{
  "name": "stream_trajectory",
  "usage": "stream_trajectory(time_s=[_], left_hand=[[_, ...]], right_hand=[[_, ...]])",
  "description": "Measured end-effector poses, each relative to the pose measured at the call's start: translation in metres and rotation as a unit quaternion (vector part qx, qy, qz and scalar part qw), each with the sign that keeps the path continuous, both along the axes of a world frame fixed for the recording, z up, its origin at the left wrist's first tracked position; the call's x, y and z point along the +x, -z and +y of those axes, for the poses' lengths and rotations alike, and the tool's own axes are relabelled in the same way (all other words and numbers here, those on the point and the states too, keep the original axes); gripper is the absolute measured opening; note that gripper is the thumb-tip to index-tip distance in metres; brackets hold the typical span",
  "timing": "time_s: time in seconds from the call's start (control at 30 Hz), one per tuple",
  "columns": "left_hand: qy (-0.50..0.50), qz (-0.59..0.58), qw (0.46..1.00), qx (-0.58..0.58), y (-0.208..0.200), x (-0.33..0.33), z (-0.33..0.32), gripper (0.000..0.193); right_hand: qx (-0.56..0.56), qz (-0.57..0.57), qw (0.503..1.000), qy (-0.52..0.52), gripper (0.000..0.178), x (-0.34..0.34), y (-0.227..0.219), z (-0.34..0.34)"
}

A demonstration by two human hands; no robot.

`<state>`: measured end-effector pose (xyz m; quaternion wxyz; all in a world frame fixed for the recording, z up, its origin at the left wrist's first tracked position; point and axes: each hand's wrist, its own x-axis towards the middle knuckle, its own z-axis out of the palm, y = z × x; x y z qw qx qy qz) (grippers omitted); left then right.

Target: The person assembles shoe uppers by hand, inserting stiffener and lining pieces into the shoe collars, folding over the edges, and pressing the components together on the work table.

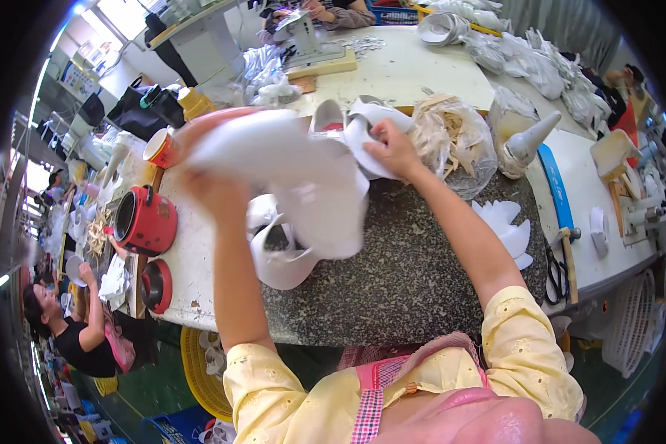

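Holds large, curved, motion-blurred white sheet (292,166) in left hand (206,181), above far-left corner of speckled grey slab (392,281). Pinches smaller, curved white piece (358,140) with right hand (394,152) near slab's far edge. Cannot tell left fingers' exact spread: blurred.

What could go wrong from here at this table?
The blurred left hand, holding a curved white piece, might knock the red-and-yellow round cup beside it. The right hand, close to the clear plastic bag of thin beige strips, might snag it and spill some.
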<state>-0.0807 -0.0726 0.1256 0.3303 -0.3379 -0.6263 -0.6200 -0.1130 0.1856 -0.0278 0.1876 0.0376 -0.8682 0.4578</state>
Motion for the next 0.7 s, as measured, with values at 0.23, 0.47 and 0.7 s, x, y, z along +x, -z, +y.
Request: stream_trajectory(time_s=[0.23,0.47,0.7], left_hand=[[-0.078,0.217,0.968,0.102,-0.035,0.029,-0.025,0.039],[-0.022,0.177,0.983,-0.041,0.001,0.035,0.01,0.019],[-0.124,0.295,0.945,-0.066,0.006,0.087,0.006,0.029]], right_hand=[[0.18,0.118,0.974,0.063,0.027,0.002,-0.019,-0.038],[-0.232,0.062,0.916,-0.322,0.036,0.034,-0.07,-0.087],[-0.116,0.047,0.98,-0.155,0.017,0.015,-0.041,-0.09]])
